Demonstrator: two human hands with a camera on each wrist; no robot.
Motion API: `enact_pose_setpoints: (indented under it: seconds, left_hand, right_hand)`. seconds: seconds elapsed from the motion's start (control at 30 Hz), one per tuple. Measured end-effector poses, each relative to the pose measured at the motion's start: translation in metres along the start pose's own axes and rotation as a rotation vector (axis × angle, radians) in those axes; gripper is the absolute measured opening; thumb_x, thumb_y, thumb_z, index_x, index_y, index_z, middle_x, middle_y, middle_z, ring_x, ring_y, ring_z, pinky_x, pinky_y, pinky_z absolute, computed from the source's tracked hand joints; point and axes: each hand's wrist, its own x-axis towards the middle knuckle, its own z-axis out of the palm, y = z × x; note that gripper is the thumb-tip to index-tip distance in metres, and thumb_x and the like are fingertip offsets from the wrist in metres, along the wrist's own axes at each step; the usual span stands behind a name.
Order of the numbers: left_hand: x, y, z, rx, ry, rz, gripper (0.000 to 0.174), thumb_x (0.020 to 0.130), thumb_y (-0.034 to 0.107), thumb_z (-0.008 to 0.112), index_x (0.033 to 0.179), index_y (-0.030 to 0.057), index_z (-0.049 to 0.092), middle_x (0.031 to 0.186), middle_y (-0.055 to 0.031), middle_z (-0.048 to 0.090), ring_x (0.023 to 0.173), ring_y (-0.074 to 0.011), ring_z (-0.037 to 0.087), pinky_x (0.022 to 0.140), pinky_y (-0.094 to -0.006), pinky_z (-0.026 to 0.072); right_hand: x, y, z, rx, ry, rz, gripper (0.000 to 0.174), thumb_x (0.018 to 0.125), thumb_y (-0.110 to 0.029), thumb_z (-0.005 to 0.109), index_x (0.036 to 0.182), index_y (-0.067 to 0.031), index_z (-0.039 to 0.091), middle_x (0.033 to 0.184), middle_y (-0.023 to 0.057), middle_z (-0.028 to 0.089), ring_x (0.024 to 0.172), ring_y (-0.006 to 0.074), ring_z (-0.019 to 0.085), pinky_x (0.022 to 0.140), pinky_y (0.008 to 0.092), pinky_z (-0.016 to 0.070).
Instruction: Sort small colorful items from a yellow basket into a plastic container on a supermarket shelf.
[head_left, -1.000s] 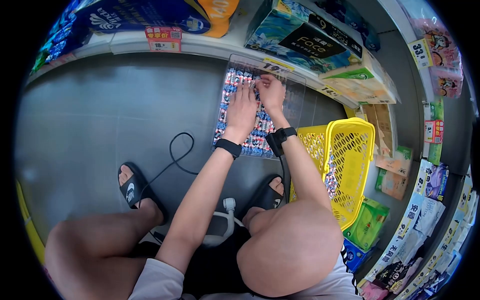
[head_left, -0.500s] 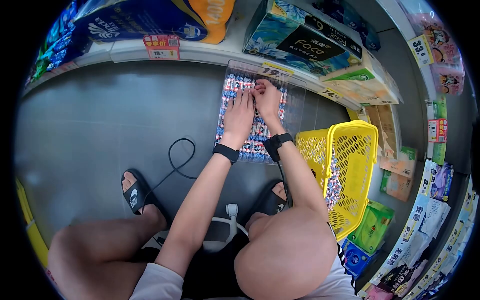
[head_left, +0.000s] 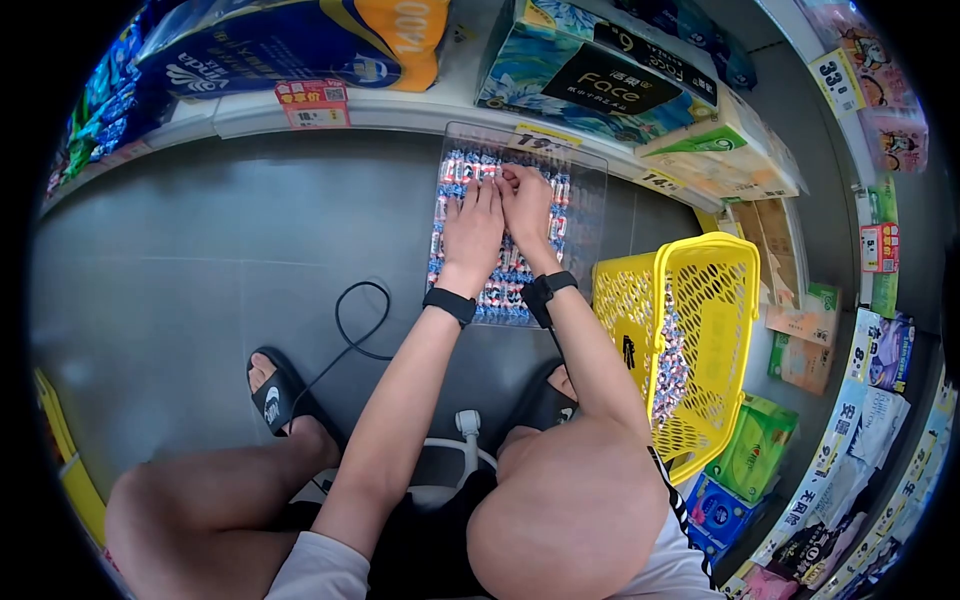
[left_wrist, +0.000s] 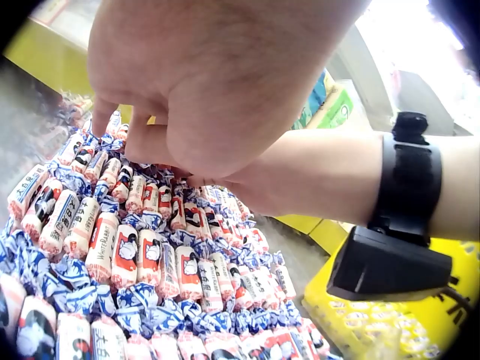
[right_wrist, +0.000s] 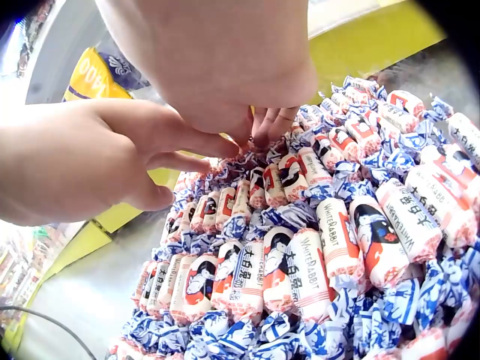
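Note:
Rows of White Rabbit candies [right_wrist: 307, 270] in blue-and-white twisted wrappers fill a clear plastic box [head_left: 588, 205] on the floor. My left hand [head_left: 473, 232] lies over the middle rows, its fingers stretched forward and their tips on the candies. Beside it, my right hand [head_left: 527, 208] bends its fingers and thumb down onto one wrapped candy near the far rows. In the right wrist view the left fingertips come close to the right ones. The pinched candy is mostly hidden under the right fingers.
To the right stands a yellow basket [head_left: 705, 350] with loose candies inside. A shelf with tissue packs [head_left: 600, 85] runs behind the box, and more packs [head_left: 755, 450] line the right side. A black cable [head_left: 350, 345] loops on the floor at left.
Both hands stay over the candies. The right hand has shifted slightly left and nearer the left hand, its fingers bent over the row. The head view has shifted a little.

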Motion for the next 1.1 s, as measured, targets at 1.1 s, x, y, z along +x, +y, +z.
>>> enact_pose_setpoints:
  seconds: [1.1]
  left_hand:
    - [-0.011, 0.166, -0.128, -0.622, 0.271, 0.492, 0.01, 0.086, 0.005, 0.067, 0.092, -0.002, 0.066, 0.091, -0.016, 0.059, 0.092, -0.0351, 0.06, 0.079, -0.0457, 0.052]
  right_hand:
    - [-0.087, -0.07, -0.294, -0.131, 0.211, 0.006, 0.013, 0.087, -0.004, 0.068, 0.097, 0.0016, 0.074, 0.094, 0.0192, 0.074, 0.084, 0.034, 0.072, 0.079, 0.0416, 0.0565]
